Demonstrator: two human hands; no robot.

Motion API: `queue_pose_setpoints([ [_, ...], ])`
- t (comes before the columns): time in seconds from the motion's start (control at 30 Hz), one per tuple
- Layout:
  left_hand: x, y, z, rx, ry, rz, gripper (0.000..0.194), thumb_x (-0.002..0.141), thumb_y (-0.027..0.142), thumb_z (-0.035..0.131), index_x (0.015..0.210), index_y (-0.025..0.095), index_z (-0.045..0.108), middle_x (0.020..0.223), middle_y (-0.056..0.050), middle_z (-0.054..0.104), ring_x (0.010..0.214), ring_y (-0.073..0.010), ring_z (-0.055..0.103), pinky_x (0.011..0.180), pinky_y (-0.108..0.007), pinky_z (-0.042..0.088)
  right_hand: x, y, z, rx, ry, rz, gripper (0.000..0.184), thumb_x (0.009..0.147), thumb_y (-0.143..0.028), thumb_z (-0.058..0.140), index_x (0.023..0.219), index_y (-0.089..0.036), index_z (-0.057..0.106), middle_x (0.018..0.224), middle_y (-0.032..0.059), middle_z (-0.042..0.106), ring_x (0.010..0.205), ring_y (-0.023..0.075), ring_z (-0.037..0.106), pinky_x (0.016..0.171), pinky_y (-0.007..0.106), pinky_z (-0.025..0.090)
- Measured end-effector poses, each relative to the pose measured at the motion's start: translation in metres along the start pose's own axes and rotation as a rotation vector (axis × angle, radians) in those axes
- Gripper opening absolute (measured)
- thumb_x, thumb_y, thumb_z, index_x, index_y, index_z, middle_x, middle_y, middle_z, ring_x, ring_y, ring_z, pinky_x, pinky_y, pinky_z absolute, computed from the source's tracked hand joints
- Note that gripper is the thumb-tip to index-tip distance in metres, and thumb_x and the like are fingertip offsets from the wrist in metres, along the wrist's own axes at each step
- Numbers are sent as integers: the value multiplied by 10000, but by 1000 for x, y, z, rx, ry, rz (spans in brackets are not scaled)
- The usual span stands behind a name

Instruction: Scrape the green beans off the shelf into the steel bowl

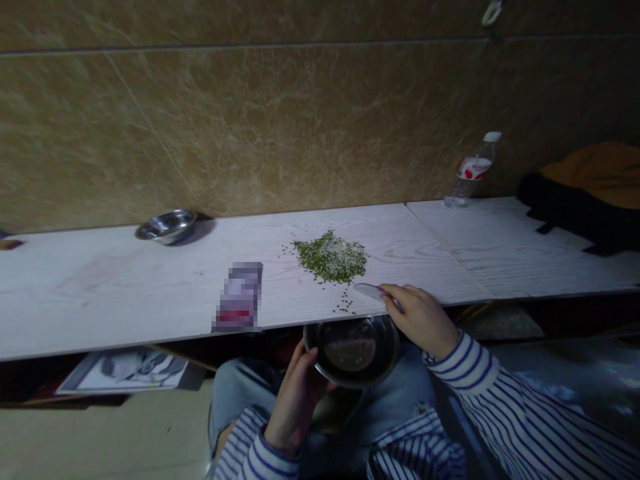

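A heap of small green beans mixed with white grains [333, 257] lies on the white wood-grain table [165, 287], and a few stray beans trail towards the front edge. My right hand [420, 317] grips a pale, oval-headed spoon [369, 291], its head just in front of the heap near the table's edge. Below that edge, my left hand [303, 380] is closed on the rim of a metal bowl [357, 381], held over my lap. Light reflects off the bowl's bottom; whether any beans are inside I cannot tell.
A second metal bowl [167, 228] stands against the wall at left. A blurred flat item [237, 297] lies near the front edge. At right are a plastic bottle [470, 170] and a dark and orange bag-like item [590, 187]. An open drawer [130, 370] sits under the table.
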State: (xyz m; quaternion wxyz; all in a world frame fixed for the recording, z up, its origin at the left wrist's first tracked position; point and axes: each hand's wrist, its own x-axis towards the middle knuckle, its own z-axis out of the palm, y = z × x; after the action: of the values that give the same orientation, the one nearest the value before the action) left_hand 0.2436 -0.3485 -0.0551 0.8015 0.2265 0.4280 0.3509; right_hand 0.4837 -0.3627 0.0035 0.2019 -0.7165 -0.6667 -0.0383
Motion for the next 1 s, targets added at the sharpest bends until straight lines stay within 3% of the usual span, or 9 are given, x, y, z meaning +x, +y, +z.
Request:
queue_pose_setpoints([
  [0.37, 1, 0, -4, 9, 1, 5, 532, 820, 293, 590, 1325, 278, 424, 1170, -74, 600, 872, -187, 604, 629, -302, 537, 13, -14, 7, 2, -32, -74, 289, 898, -185, 443, 1119, -185, 630, 909, 69, 699, 845, 212, 628, 790, 337, 463],
  [0.73, -7, 7, -8, 19, 10, -7, 474, 810, 288, 581, 1269, 237, 474, 999, -57, 639, 791, -181, 603, 595, -277, 501, 8, -13, 6, 87, -39, -231, 271, 914, -167, 432, 1095, -192, 633, 910, 58, 702, 860, 190, 613, 772, 336, 428],
  [1.0, -13, 7, -20, 12, 10, -5, 528, 774, 299, 620, 1282, 248, 485, 1061, -63, 656, 857, -214, 611, 647, -317, 506, 8, -23, 11, 129, -47, -273, 266, 901, -146, 450, 1093, -193, 628, 968, 60, 707, 890, 181, 612, 769, 334, 425],
])
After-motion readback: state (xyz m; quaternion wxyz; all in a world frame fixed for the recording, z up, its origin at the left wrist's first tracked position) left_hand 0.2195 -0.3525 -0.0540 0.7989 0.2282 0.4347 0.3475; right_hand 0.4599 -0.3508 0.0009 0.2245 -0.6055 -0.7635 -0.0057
